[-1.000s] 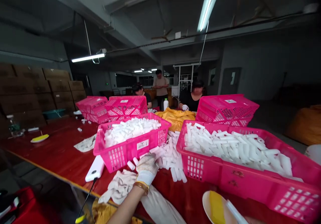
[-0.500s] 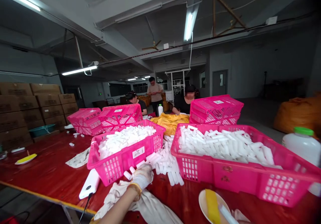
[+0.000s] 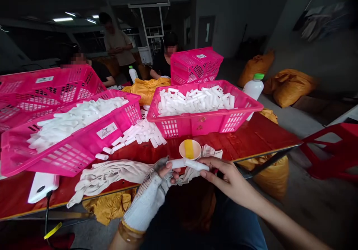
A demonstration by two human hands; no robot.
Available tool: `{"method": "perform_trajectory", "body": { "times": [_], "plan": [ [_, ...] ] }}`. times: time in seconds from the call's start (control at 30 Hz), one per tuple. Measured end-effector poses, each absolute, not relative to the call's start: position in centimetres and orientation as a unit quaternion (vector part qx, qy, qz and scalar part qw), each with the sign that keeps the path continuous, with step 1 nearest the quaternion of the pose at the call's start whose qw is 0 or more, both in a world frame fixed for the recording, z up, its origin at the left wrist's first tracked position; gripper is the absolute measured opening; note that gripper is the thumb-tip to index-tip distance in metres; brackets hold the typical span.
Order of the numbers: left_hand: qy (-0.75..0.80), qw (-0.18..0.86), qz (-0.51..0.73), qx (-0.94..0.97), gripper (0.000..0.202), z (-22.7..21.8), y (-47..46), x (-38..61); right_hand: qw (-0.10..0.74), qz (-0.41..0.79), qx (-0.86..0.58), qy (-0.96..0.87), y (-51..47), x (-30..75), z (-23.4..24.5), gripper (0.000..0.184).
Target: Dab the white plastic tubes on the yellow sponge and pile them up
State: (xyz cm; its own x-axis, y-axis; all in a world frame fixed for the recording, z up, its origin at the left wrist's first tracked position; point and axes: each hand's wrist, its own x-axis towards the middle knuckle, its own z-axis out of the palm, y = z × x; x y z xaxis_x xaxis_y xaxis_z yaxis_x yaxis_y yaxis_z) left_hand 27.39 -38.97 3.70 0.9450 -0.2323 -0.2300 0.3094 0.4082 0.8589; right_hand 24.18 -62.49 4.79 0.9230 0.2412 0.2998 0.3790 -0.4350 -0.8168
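Hands around white tube (left gloved)

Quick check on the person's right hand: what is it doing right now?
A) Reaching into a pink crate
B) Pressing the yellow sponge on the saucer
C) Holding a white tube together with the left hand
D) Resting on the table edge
C. The bare right hand pinches one end of the white tube, and the left hand holds the other end.
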Motion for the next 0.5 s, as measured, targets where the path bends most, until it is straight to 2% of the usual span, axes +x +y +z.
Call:
{"method": "perform_trajectory", "body": {
  "times": [0.13,0.23,0.3,0.37,0.47,0.5],
  "plan": [
    [-0.03,0.779,-0.158,0.606,0.019,4.7,-38.2,27.7,0.389,-0.135,-0.879,-0.243,-63.6,23.9,5.3,0.032],
    [-0.151,0.616,-0.219,0.741,0.022,5.2,-37.6,27.4,0.312,-0.136,-0.892,-0.296,-64.2,23.4,5.1,0.035],
    [-0.206,0.508,-0.225,0.805,0.033,5.2,-37.8,26.4,0.284,-0.096,-0.894,-0.332,-64.1,22.8,4.7,0.034],
    [-0.215,0.457,-0.175,0.845,0.042,5.2,-38.5,24.9,0.283,-0.07,-0.895,-0.339,-63.5,22.0,4.5,0.04],
    [-0.231,0.421,-0.117,0.869,0.033,5.2,-39.9,22.8,0.338,-0.086,-0.884,-0.312,-62.0,21.5,4.7,0.058],
    [-0.248,0.413,-0.117,0.869,0.03,5.3,-40.2,22.3,0.355,-0.096,-0.877,-0.311,-61.4,21.5,4.9,0.059]
  ]
}}
